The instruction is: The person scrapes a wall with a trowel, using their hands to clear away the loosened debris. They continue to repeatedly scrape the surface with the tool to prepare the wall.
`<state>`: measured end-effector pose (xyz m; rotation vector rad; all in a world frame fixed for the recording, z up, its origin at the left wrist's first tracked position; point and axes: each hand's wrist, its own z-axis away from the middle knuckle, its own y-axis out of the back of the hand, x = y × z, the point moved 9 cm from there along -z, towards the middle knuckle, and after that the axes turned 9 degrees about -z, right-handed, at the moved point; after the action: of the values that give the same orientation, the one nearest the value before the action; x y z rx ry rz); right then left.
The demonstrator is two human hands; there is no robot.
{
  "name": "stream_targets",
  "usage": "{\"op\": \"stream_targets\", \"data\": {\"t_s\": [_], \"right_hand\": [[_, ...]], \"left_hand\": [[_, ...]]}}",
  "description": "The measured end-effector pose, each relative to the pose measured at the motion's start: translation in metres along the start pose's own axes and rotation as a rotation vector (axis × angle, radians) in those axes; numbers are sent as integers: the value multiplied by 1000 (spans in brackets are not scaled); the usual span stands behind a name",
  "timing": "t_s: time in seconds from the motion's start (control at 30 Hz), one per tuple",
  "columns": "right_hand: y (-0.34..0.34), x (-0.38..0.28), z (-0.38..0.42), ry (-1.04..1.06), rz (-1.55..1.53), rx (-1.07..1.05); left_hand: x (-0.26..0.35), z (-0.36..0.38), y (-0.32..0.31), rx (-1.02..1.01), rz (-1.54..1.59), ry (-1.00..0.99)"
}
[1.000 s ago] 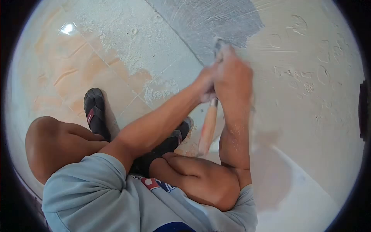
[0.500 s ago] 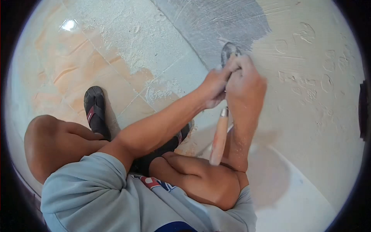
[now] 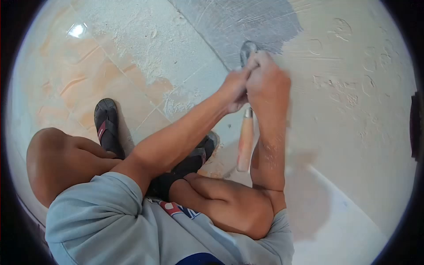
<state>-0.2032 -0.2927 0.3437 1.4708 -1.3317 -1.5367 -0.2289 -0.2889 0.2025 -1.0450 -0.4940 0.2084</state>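
Both my hands are closed around the middle of a wooden-handled scraper. My left hand (image 3: 234, 88) comes in from the left and is shut on it beside my right hand (image 3: 270, 79), fingers pressed close together. The scraper's rounded grey blade (image 3: 248, 47) sticks out past the fingers at the lower edge of a rough grey patch (image 3: 265, 26) on the wall. Its pale wooden handle (image 3: 245, 143) with a metal collar hangs free below my hands. Between blade and handle the tool is hidden by my fingers.
A cream wall surface (image 3: 327, 101) with peeling outlines spreads to the right. White flakes and dust (image 3: 145, 39) cover the tiled floor (image 3: 88, 84) at upper left. My dark sandals (image 3: 107, 126) and bent knees are close below the arms.
My hands and the scraper have shifted up and a little left, with the blade still at the grey patch. The handle hangs more upright, and the view has moved slightly.
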Motion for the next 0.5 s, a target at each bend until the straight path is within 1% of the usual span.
{"op": "stream_targets", "data": {"t_s": [0.03,0.1,0.13,0.2,0.23,0.27,0.33,0.4,0.47,0.5], "right_hand": [[8,-5,4,6,-5,-4],[28,-5,11,-96,-105,26],[26,1,10,-166,-118,20],[7,-1,1,-128,-78,-36],[-8,-3,-7,-28,-4,-56],[-7,2,-1,-30,0,-55],[2,-1,3,-107,-31,-52],[6,-3,4,-123,-7,-74],[7,-3,3,-134,-36,-24],[-5,-4,-1,-28,34,-9]], "left_hand": [[2,-1,-4,-9,-31,-26],[3,14,-21,-8,-49,-28],[1,10,-19,-28,-69,1],[-3,-3,-1,-23,-46,-9],[-2,-6,3,-69,19,-9],[-7,-6,7,-73,21,-7],[-7,-2,3,-158,-21,5],[-11,-3,3,-121,-18,5],[-15,-4,1,-65,5,-3],[-12,-7,10,-51,-27,17]]}}
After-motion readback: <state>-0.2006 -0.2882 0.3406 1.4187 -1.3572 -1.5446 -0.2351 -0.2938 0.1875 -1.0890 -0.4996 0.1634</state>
